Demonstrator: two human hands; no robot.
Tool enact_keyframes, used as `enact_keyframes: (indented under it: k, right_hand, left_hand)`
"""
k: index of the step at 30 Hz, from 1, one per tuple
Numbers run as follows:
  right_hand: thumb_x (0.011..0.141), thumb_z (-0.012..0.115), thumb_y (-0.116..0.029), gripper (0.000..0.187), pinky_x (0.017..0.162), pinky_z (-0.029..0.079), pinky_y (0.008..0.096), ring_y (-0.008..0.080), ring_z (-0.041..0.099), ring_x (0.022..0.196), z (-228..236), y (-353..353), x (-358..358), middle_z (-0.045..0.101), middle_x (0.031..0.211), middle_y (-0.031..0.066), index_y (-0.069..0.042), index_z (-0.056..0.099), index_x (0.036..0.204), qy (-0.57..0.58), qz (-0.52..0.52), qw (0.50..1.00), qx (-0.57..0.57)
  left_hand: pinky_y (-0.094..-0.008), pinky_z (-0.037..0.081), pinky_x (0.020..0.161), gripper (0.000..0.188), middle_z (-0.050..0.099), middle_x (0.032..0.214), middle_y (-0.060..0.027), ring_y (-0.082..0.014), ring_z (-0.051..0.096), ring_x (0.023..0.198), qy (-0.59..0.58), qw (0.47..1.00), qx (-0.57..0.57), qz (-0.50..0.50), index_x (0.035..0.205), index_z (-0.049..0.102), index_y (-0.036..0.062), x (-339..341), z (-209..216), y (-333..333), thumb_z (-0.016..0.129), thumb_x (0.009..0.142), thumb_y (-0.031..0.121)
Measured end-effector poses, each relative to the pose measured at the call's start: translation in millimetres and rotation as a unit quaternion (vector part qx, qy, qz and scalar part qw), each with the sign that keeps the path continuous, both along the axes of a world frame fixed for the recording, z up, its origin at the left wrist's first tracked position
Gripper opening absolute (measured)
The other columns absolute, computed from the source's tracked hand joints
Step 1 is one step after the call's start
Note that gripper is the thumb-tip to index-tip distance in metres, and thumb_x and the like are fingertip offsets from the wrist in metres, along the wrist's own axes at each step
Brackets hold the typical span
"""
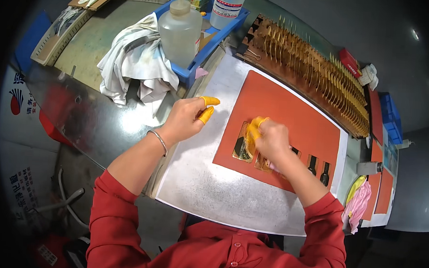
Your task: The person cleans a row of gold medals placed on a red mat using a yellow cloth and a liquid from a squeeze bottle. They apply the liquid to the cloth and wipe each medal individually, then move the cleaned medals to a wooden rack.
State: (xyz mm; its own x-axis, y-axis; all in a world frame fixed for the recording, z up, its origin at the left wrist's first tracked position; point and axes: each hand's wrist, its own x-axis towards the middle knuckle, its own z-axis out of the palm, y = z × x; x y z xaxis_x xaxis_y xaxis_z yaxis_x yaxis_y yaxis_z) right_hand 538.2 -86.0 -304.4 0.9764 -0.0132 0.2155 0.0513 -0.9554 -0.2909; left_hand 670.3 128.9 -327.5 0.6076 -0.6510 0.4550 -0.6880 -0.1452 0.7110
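My left hand (188, 118) hovers over the white board's left side, with yellow finger cots on thumb and forefinger. Those two fingers are apart and hold nothing. Over the orange-red mat (284, 111), my right hand (272, 138), also in yellow finger cots, pinches a thin, glossy amber piece (249, 145). It overlaps a flat amber-edged piece with a black middle (240, 146), so its outline is partly hidden. Several similar small pieces lie in a row along the mat's near edge, among them a black-centred piece (312, 164) and a black strip piece (325, 173). My right hand and forearm cover part of the row.
A long brown rack (259, 43) of upright amber sheets stands behind the mat. At back left, a blue tray (184, 73) holds a clear pump bottle (180, 33) and another bottle (227, 7), with a white cloth (138, 63) beside it. Pink cloth (359, 204) hangs at right.
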Motion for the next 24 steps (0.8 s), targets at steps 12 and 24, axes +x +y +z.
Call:
enact_keyframes:
  k: [12,24]
  right_hand:
    - [0.077,0.063,-0.012,0.01,0.054,0.048,0.0405,0.0317,0.061,0.059,3,-6,-2,0.062,0.07,0.016,-0.004,0.065,0.08,-0.014,-0.026,1.0,-0.002]
    - [0.075,0.066,-0.013,0.011,0.053,0.048,0.0402,0.031,0.059,0.056,-3,-3,-10,0.059,0.065,0.0142,-0.005,0.066,0.082,-0.008,0.013,0.999,-0.029]
  left_hand:
    - [-0.0345,0.042,0.052,0.007,0.058,0.069,-0.0137,-0.0258,0.055,0.056,0.02,0.999,0.028,0.02,0.084,0.061,0.0003,-3,7,-2,0.06,0.077,0.003]
    - [-0.0339,0.043,0.052,0.005,0.059,0.069,-0.0141,-0.0266,0.055,0.055,0.029,0.999,0.025,0.02,0.079,0.058,-0.0013,-2,7,-2,0.06,0.078,0.003]
